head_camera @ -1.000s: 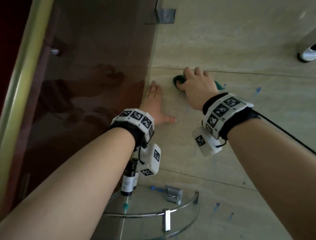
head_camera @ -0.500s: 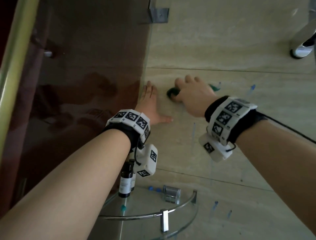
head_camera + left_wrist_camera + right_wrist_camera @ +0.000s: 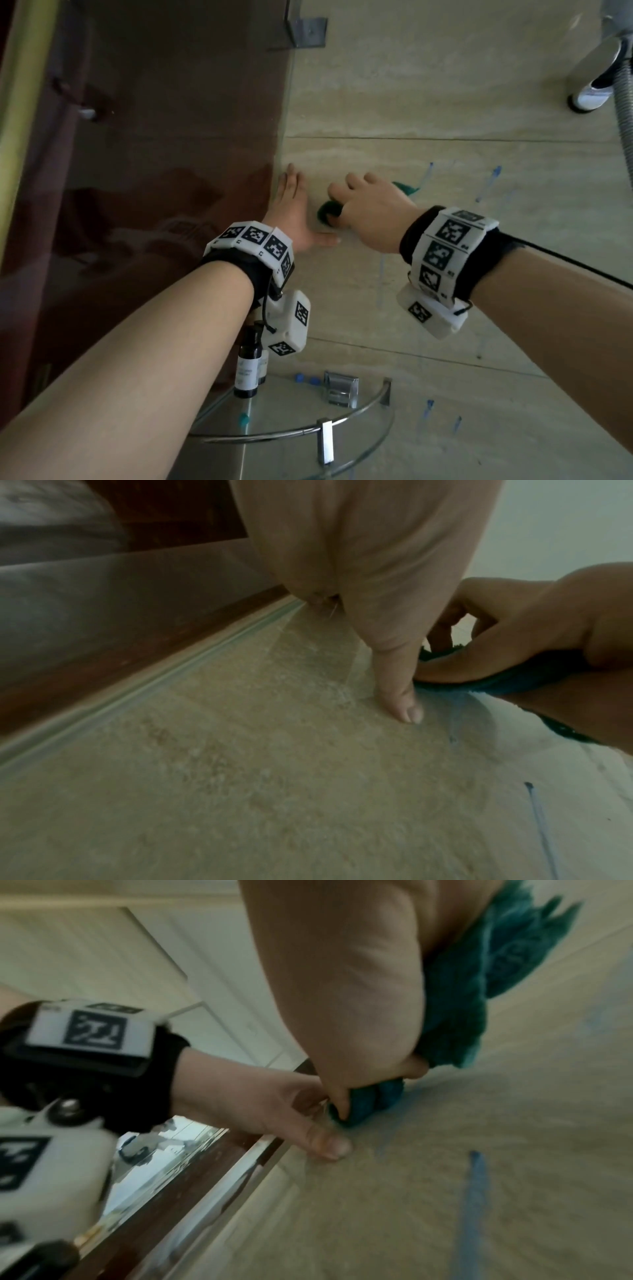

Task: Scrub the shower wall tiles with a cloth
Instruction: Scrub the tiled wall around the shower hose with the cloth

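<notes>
My right hand [image 3: 368, 205] grips a bunched teal cloth [image 3: 327, 211] and presses it against the beige wall tiles [image 3: 445, 102]. The same cloth [image 3: 459, 993] bulges out under the palm in the right wrist view, and its dark edge [image 3: 514, 683] shows in the left wrist view. Flat on the tile just left of it lies my left hand [image 3: 293, 209], fingers straight, thumb [image 3: 399, 693] stretched toward the cloth. Blue streaks [image 3: 486, 183] mark the tiles to the right and below.
A brown-tinted glass panel [image 3: 154, 154] meets the wall at the left, held by a metal bracket [image 3: 305, 32]. Below my arms a glass corner shelf [image 3: 308, 428] carries a small dark bottle [image 3: 247, 363]. A chrome fitting and hose [image 3: 609, 68] stand at the upper right.
My right hand has dragged the cloth down and left along the tile, close to the left hand's thumb. The left hand stays flat in the same spot.
</notes>
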